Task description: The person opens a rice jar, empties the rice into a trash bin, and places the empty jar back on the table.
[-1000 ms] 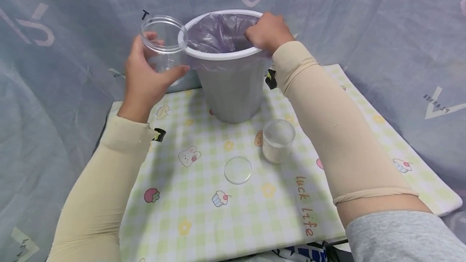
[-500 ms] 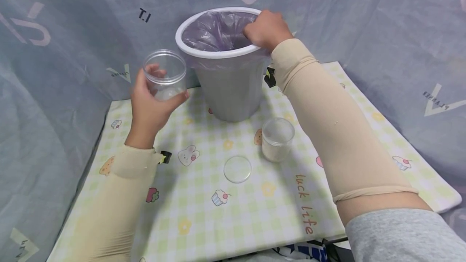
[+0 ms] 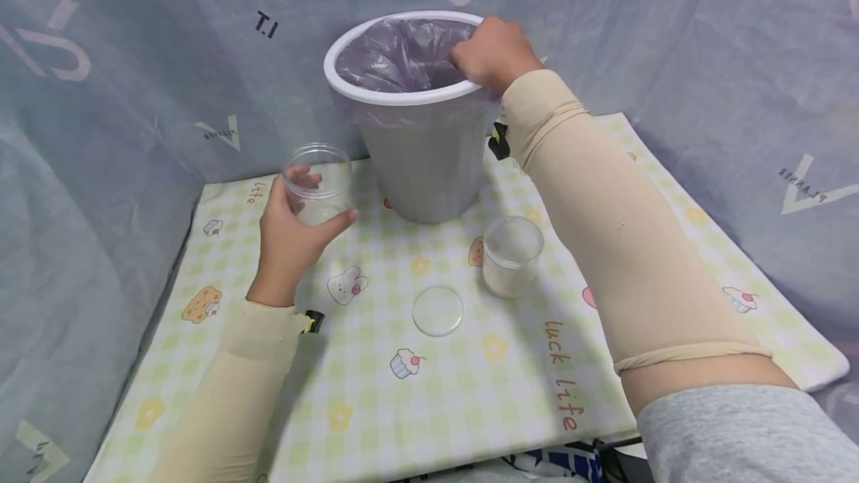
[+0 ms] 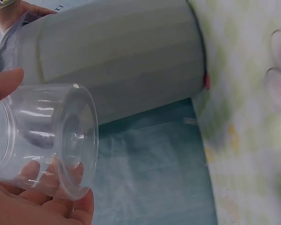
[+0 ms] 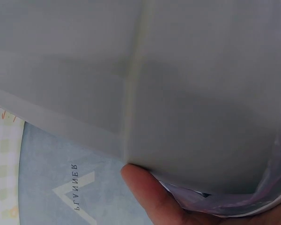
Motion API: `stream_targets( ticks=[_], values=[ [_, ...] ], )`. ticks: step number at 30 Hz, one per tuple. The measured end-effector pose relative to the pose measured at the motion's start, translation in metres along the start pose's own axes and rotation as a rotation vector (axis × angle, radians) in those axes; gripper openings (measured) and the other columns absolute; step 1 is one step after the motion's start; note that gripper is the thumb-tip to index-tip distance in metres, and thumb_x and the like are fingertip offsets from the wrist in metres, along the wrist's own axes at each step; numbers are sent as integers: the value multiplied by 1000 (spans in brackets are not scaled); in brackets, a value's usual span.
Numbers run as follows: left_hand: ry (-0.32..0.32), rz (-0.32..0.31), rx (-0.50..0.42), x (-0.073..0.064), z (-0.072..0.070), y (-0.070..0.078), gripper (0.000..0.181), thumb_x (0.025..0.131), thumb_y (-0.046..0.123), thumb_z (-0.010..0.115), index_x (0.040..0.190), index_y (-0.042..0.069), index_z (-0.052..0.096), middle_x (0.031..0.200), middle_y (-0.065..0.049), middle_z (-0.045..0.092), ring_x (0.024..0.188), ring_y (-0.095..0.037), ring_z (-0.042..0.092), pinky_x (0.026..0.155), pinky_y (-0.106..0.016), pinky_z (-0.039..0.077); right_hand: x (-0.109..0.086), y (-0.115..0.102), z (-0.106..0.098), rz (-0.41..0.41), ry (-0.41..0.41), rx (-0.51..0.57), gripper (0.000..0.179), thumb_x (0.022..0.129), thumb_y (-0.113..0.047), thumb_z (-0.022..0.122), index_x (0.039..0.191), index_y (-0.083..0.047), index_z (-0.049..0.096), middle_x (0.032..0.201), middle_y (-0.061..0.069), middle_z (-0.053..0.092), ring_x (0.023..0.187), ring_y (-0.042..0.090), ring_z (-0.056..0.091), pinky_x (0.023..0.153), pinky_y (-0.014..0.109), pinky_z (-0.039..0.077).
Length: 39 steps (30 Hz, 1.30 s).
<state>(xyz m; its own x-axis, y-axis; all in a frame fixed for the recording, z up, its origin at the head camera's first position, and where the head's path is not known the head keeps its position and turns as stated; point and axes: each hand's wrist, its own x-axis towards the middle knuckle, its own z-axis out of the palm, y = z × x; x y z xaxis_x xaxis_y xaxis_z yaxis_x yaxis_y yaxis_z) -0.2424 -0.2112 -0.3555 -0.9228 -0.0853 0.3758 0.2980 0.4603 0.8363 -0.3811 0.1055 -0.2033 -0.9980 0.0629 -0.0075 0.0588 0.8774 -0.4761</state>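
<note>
Gripping clear jar (image 3: 327, 186), left hand (image 3: 290, 238) half-curled

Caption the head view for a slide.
The left hand grips a clear jar beside a purple-lined grey bin, whose white rim the right hand holds.

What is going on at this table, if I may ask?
A person's left hand holds a clear jar in the air over the table, beside the bin. The right hand grips the rim of the bin, which has a purple liner. A second jar stands on the table, with a clear disc lying flat nearby.
</note>
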Motion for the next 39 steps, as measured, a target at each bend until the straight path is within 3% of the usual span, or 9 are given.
stream_targets(
  ticks=[4,10,14,21,25,32,39],
  values=[
    [-14,-22,-42,-7,7,-7,80,73,24,95,138,22,49,134,2,63,126,-12,53,115,-38,36,-1,2,-2,17,3,13,59,96,-42,41,140,-7,56,136,10,57,107,26,59,72,35,55],
    [-39,-89,-106,-19,18,-20,81,75,23,94,141,20,48,136,0,62,130,-13,52,116,-41,36,-2,5,-3,14,8,7,52,95,-40,41,133,-8,58,132,9,59,105,25,58,75,34,52],
    [-34,-127,-146,-23,23,-28,82,75,21,93,143,19,46,139,-2,62,133,-14,51,117,-42,36,-1,5,-4,10,14,5,55,95,-40,41,136,-8,58,133,9,59,106,25,58,75,34,53],
    [-42,-211,-153,-32,29,-44,83,76,23,94,143,20,45,141,-2,61,133,-13,51,118,-39,35,-4,6,-4,9,18,22,56,96,-40,42,139,-8,58,133,9,59,102,24,58,71,34,54],
    [-35,-228,-180,-34,31,-52,84,76,22,93,145,18,45,141,-5,60,133,-15,53,120,-38,35,-5,4,-4,8,20,30,56,96,-40,42,139,-9,58,132,9,59,101,23,59,71,33,55],
    [-71,-307,-191,-39,30,-46,86,81,18,88,151,11,40,144,-10,54,135,-26,52,121,-45,35,-6,3,-5,10,22,35,54,96,-40,42,137,-9,59,130,9,59,98,23,59,68,34,56],
    [-71,-295,-212,-39,31,-66,88,78,24,92,149,14,41,141,-9,55,134,-29,54,117,-43,40,-8,4,-7,7,24,41,52,96,-39,42,135,-8,58,130,10,59,96,23,58,66,35,57]
  ],
)
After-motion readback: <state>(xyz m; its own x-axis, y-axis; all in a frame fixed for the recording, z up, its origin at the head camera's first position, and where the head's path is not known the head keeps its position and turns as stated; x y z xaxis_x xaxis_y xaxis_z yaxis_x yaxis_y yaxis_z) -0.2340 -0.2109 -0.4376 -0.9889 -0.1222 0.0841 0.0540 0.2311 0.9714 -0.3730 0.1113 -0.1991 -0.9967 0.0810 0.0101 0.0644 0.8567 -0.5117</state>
